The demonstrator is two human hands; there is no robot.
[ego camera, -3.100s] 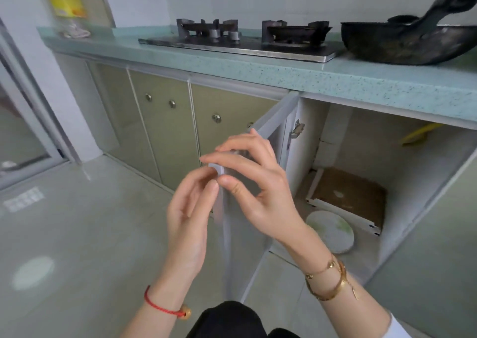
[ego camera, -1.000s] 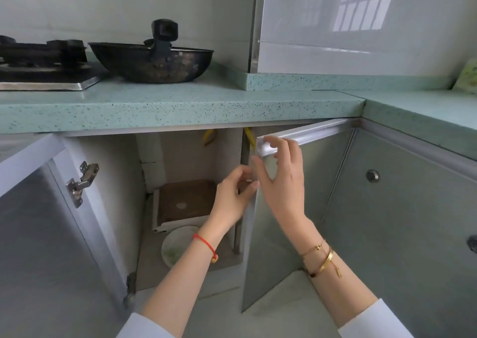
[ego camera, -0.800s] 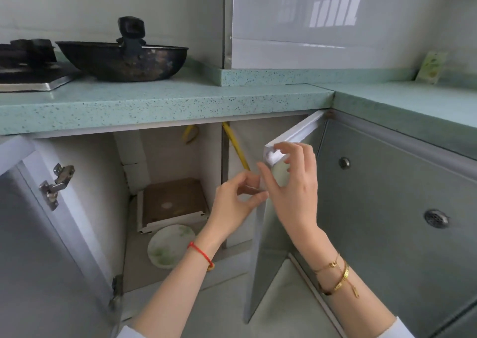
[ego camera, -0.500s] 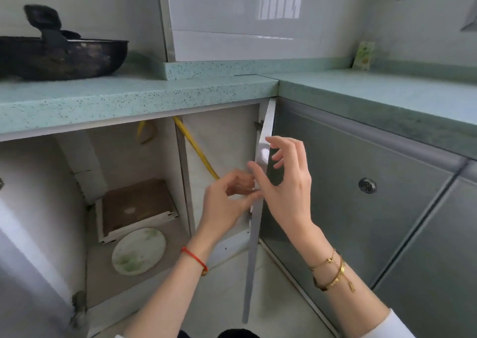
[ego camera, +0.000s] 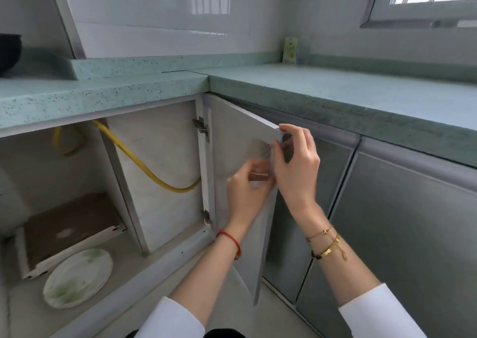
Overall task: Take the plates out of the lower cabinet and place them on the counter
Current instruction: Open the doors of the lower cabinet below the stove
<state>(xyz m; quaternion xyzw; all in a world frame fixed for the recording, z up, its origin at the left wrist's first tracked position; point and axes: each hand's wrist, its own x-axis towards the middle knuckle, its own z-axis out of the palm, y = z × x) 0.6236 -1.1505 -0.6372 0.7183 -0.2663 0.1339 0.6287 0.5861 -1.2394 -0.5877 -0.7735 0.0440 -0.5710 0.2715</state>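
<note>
Both hands were on the cabinet door, swung wide for access: right hand pinched its free edge, left hand curled against the inner face. Plates lay stacked on the cabinet floor, w/ the bench above.

This is a home kitchen: a green speckled counter runs over grey lower cabinets, a yellow gas hose hangs inside, and plates are stored below.
</note>
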